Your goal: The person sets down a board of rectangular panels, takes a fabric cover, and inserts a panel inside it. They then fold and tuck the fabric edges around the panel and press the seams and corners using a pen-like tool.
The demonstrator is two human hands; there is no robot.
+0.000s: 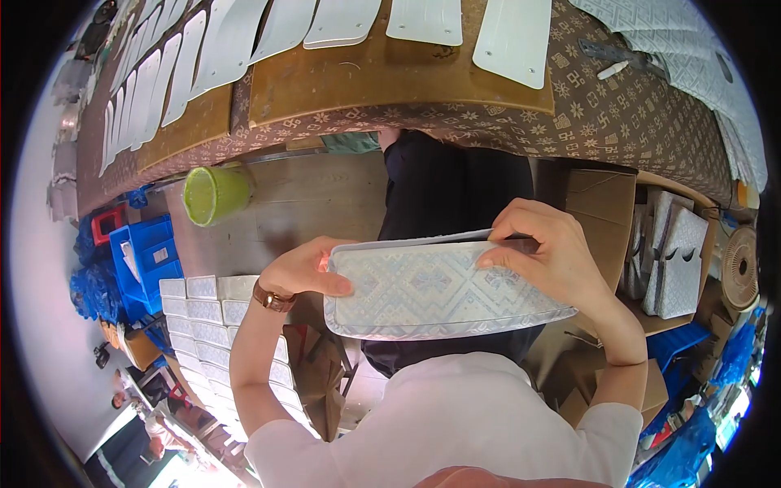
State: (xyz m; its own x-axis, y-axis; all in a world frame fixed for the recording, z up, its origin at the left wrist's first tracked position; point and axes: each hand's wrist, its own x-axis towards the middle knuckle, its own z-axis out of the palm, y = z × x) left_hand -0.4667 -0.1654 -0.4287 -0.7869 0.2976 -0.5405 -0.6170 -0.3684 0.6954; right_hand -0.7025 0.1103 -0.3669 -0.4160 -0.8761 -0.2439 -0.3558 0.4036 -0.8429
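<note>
Over my lap I hold a long, flat case (pixel 439 297) covered in pale blue and cream patterned fabric, with rounded lower corners. My left hand (pixel 305 268) grips its left end, thumb on the front face and fingers behind. At the upper right edge my right hand (pixel 541 256) is closed in a pinch, thumb on the patterned face. A second grey edge shows along the top, behind the front face. Whether the two layers are joined there, I cannot tell.
White panels (pixel 512 41) lie in rows on the table with a brown patterned cloth (pixel 561 118). Patterned pieces (pixel 675 32) and a white marker-like stick (pixel 612 70) lie at right. Around me stand a green bin (pixel 213 195), blue crate (pixel 146 256), stacked pieces (pixel 213 333) and a cardboard box (pixel 598 211).
</note>
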